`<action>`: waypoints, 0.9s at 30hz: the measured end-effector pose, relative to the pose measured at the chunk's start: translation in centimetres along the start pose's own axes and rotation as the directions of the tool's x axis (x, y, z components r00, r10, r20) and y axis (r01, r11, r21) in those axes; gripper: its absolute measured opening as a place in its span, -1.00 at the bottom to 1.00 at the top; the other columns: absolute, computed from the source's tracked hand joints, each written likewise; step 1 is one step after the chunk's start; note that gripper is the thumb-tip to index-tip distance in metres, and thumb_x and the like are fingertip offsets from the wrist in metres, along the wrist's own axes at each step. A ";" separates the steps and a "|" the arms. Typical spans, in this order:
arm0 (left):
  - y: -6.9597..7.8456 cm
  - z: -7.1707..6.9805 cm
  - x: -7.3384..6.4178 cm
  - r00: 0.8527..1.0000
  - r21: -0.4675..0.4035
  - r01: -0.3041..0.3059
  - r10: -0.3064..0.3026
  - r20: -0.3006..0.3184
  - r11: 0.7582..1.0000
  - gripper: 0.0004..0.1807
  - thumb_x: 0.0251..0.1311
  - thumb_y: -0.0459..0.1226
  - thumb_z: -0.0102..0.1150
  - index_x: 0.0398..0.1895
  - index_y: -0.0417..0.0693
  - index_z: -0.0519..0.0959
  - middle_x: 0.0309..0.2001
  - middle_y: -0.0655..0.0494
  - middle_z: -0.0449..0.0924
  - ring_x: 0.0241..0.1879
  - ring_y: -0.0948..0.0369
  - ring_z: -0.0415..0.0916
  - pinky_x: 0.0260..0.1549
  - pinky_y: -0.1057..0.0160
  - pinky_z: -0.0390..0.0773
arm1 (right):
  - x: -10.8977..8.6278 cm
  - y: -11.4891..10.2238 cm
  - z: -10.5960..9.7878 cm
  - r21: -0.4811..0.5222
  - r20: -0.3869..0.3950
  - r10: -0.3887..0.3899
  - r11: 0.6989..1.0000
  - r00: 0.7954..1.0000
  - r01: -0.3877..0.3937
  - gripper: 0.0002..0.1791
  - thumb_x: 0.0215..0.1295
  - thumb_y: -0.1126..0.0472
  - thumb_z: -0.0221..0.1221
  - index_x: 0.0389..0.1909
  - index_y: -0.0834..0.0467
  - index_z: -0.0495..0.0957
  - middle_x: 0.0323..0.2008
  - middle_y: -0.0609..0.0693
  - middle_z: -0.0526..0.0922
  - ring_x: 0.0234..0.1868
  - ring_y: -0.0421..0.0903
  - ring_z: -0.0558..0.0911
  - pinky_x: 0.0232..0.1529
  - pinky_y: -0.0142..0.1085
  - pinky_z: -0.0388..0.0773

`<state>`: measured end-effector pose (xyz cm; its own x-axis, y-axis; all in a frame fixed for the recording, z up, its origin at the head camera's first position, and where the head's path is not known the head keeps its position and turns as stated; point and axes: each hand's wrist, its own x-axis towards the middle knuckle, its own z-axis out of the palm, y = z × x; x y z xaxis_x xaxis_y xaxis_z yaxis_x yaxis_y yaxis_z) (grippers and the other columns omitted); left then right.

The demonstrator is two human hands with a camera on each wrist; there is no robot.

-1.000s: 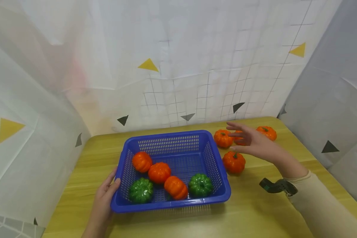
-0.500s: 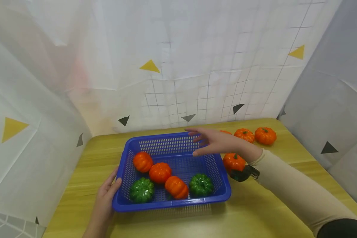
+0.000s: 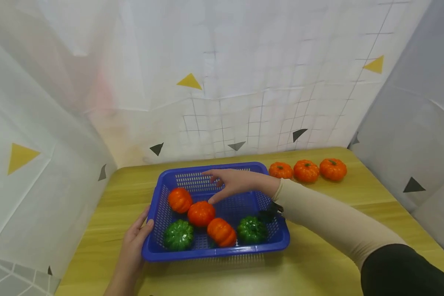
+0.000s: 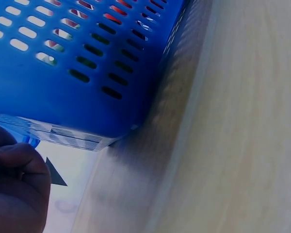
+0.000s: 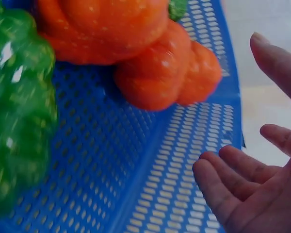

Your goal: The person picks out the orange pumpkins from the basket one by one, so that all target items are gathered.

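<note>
A blue plastic basket (image 3: 215,255) with slotted walls stands on the wooden table. It holds several small orange and green pumpkins: an orange one at its left (image 3: 179,200), another orange pumpkin (image 3: 201,213) in the middle, and a green pumpkin (image 3: 252,230) at the right. At the basket's left side, my left hand (image 3: 132,242) grips the rim, thumb on top; in the left wrist view its fingers are curled beside the blue wall. My right hand (image 3: 234,181) hovers over the basket, fingers spread and holding nothing, its thumb near the middle orange pumpkin.
Three orange pumpkins line the table's back right, the nearest one (image 3: 280,170) close behind the basket's corner. White patterned sheeting (image 3: 229,102) encloses the back and sides of the table (image 3: 100,230). My right sleeve crosses the basket's right rim.
My right hand has moved left from above the loose pumpkins to over the basket's middle, fingers still spread. The front loose pumpkin is now hidden behind my sleeve. My left hand has stayed at the rim.
</note>
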<state>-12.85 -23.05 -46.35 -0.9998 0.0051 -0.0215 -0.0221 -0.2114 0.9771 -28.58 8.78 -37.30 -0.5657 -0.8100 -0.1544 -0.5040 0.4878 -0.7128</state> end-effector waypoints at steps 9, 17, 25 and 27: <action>0.1 -0.1 0.2 1.000 0.012 -0.006 0.006 -0.002 1.000 -0.39 0.54 -0.15 -0.10 0.57 -0.01 0.05 0.27 -0.06 0.48 0.08 -0.04 0.57 -0.05 -0.01 0.63 | 3.2 -1.3 2.3 -0.139 0.061 0.008 0.990 0.998 0.000 0.08 0.13 -0.23 0.37 0.55 0.06 0.06 0.44 0.08 0.27 0.34 0.07 0.38 0.28 -0.17 0.41; 0.1 0.0 0.0 1.000 0.020 0.017 -0.017 -0.008 1.000 -0.37 0.53 -0.15 -0.07 0.57 -0.02 0.05 0.26 0.05 0.50 0.11 0.00 0.56 -0.01 0.03 0.61 | 4.4 -1.4 4.6 -0.140 0.123 0.092 0.987 0.988 -0.074 0.19 0.02 -0.28 0.42 0.57 0.04 0.02 0.46 0.07 0.23 0.41 -0.01 0.27 0.42 -0.09 0.21; 0.2 0.2 -0.1 1.000 0.013 -0.002 0.003 -0.007 1.000 -0.38 0.54 -0.18 -0.09 0.57 -0.05 0.05 0.22 0.02 0.54 0.05 0.01 0.59 -0.06 0.04 0.65 | 4.7 -1.3 5.7 -0.208 0.076 0.119 0.973 0.990 -0.101 0.19 -0.05 -0.25 0.47 0.55 -0.01 0.07 0.40 0.03 0.34 0.35 -0.08 0.35 0.38 -0.13 0.28; 0.2 0.2 -0.1 1.000 0.010 -0.006 0.006 -0.009 1.000 -0.38 0.54 -0.18 -0.09 0.57 -0.05 0.06 0.21 0.02 0.55 0.04 0.02 0.60 -0.06 0.04 0.65 | 4.7 -1.3 5.5 -0.205 0.059 0.105 0.975 0.993 -0.091 0.16 -0.05 -0.23 0.48 0.54 -0.02 0.11 0.38 0.02 0.37 0.32 -0.08 0.39 0.36 -0.14 0.31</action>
<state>-12.74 -22.90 -46.11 -0.9998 -0.0047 -0.0173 -0.0160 -0.2019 0.9793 -27.01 2.57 -40.83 -0.5761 -0.7723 -0.2678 -0.5736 0.6154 -0.5406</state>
